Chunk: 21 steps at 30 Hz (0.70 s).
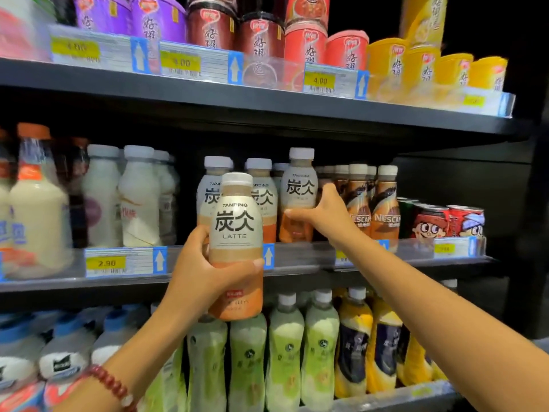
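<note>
Head view: 4 latte bottles plainly seen, plus 1 cap behind. Left hand [202, 272] fingers grasp 1 latte bottle [236, 245] in front of the middle shelf [386, 264]. It has a white cap, pale label w/ black characters + "LATTE", orange lower part. Right hand [323, 215] fingers grasp a 2nd latte bottle [298, 191] in the shelf row, just beside 2 front Nescafe bottles [384, 209].
</note>
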Motion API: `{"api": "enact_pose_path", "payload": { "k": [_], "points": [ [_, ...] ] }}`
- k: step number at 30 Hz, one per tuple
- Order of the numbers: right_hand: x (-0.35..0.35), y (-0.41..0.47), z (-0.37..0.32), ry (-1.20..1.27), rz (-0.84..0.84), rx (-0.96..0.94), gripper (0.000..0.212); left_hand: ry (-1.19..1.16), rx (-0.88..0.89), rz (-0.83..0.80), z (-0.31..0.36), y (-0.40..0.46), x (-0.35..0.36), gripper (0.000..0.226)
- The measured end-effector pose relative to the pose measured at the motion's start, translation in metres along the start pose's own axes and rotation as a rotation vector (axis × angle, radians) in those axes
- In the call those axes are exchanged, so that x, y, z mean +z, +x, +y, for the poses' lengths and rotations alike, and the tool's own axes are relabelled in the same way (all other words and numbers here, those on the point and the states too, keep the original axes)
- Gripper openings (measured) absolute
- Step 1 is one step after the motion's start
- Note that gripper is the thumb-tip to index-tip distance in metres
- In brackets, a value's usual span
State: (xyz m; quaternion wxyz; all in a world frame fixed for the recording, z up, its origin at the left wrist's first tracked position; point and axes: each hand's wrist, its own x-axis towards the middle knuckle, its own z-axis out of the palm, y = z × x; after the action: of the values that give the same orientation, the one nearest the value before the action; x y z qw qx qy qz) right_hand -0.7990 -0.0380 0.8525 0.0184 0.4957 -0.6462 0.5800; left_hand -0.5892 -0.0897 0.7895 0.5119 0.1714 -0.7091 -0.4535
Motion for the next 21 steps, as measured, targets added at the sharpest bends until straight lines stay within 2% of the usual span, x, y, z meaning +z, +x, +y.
{"api": "enact_pose_path", "payload": {
  "k": [7,11,14,16,18,20,21],
  "points": [
    [0.012,0.015,0.004,0.027,-0.204,0.175,0.042,-0.006,0.0,-0.001,0.001,-0.002,0.001,0.075],
    [0.013,0.013,0.004,0.039,-0.221,0.213,0.038,-0.012,-0.007,0.001,0.001,-0.004,0.001,0.075],
    [0.014,0.013,0.002,-0.049,-0.225,0.194,0.038,-0.001,-0.007,0.01,0.002,-0.004,0.002,0.075],
    [0.012,0.007,-0.001,-0.21,-0.186,0.135,0.045,0.004,-0.008,0.009,0.002,-0.005,0.003,0.075],
    [0.008,-0.008,-0.004,-0.463,-0.033,0.001,0.047,0.003,-0.007,0.011,0.002,-0.006,0.004,0.075],
    [0.006,-0.027,-0.006,-0.685,0.078,-0.231,0.034,0.001,-0.007,0.02,0.002,-0.006,0.005,0.075],
    [0.006,-0.034,-0.007,-0.728,0.053,-0.32,0.029,0.002,-0.006,0.025,0.002,-0.006,0.005,0.075]
  ]
}}
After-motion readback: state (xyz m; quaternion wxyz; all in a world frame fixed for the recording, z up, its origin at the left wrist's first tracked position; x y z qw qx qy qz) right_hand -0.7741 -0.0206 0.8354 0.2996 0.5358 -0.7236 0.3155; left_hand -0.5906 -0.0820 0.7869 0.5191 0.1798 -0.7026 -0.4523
